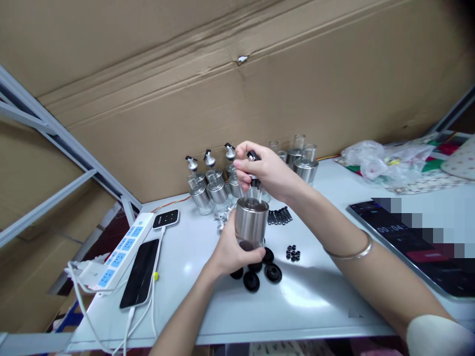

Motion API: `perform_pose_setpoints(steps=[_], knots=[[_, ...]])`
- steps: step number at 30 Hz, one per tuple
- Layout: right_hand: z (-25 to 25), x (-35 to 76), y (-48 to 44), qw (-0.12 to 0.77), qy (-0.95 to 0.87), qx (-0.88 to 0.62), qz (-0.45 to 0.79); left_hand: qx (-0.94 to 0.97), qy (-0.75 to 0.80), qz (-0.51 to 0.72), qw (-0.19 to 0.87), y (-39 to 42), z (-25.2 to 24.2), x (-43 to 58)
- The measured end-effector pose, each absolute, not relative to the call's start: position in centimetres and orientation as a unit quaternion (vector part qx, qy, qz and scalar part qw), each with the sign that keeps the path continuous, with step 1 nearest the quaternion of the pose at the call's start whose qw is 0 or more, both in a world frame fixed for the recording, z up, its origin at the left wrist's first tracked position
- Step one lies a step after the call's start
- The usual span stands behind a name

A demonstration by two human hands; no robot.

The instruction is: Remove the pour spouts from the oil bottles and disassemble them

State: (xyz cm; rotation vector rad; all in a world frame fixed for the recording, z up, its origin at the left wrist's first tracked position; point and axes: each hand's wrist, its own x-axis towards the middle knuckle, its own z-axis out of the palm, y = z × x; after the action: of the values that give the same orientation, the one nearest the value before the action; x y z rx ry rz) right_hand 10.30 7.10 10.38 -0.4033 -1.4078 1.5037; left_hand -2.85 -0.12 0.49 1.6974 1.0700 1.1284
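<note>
My left hand (232,252) is wrapped round the lower part of a steel-sleeved glass bottle (252,222), held just above the white table (315,296). Over the bottle's neck my right hand (265,170) pinches a black-tipped metal pourer spout (254,157). Beneath the bottle lie several black round caps (272,273). A small heap of black rings (293,253) and a row of black tubes (279,216) lie to the right of it. Behind stand several bottles with pourers fitted (210,185) and several without (305,165).
A white and blue power strip (124,247), a black phone (140,272) on a cable and a small black charger (166,218) lie at the left. A tablet showing a timer (411,242) lies at the right. Crumpled plastic (386,160) sits at back right. Cardboard (237,74) walls the rear.
</note>
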Motion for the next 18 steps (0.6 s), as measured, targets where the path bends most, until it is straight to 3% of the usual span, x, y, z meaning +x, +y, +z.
perform_pose_setpoints(steps=[5, 9, 13, 18], knots=[[10.4, 10.9, 7.5, 0.435, -0.497, -0.123, 0.741, 0.591, 0.286, 0.374, 0.655, -0.1, 0.2, -3.5], [10.4, 10.6, 7.4, 0.414, -0.418, -0.104, 0.802, 0.506, 0.193, 0.316, 0.779, 0.0, -0.3, -3.7], [10.3, 9.7, 7.4, 0.467, -0.298, -0.120, 0.824, 0.424, 0.161, 0.296, 0.840, 0.0, -0.3, -3.3], [9.7, 8.8, 7.8, 0.569, -0.233, -0.156, 0.773, 0.428, 0.198, 0.349, 0.810, 0.0, 0.0, -2.7]])
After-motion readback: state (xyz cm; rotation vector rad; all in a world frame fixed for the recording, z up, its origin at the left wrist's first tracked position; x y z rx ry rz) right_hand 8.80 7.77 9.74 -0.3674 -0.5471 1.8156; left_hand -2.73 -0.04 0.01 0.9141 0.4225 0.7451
